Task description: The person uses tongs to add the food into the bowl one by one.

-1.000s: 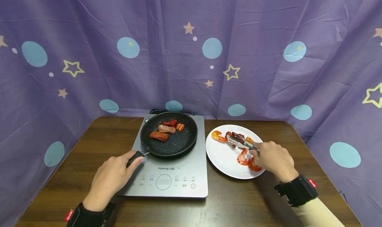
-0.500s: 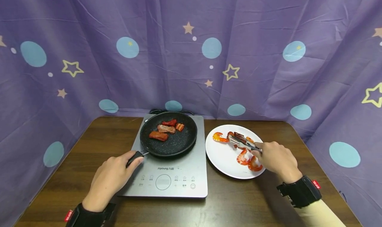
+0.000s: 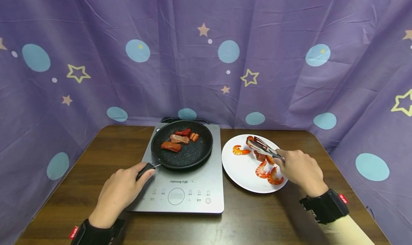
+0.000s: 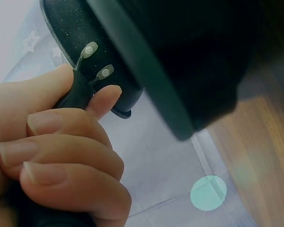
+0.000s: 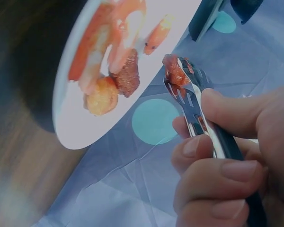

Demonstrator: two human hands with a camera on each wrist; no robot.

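Observation:
My left hand [image 3: 123,187] curls round the black handle [image 3: 145,170] of a frying pan [image 3: 185,159]. Several pieces of meat lie in the pan, among them a brown slab [image 3: 171,146] and a paler strip [image 3: 179,139]. With my right hand [image 3: 300,170] I grip metal tongs [image 3: 265,150] over the far side of a white plate [image 3: 236,171]. Between the tong tips is a reddish-brown piece of meat [image 5: 175,72], lifted off the plate. Shrimp [image 3: 240,150], a dark meat piece [image 5: 128,75] and a golden-brown chunk [image 5: 102,96] remain on the plate.
The pan sits on a silver induction cooker [image 3: 206,180] with a touch panel along its front. Black cable [image 3: 168,120] lies behind it. A purple curtain [image 3: 273,102] hangs at the back and sides of the wooden table [image 3: 251,220].
The tongs have closed on a piece of meat and raised it from the pile, shifting slightly right. The shrimp at the plate's left has slid a little rightward. My left hand stays put.

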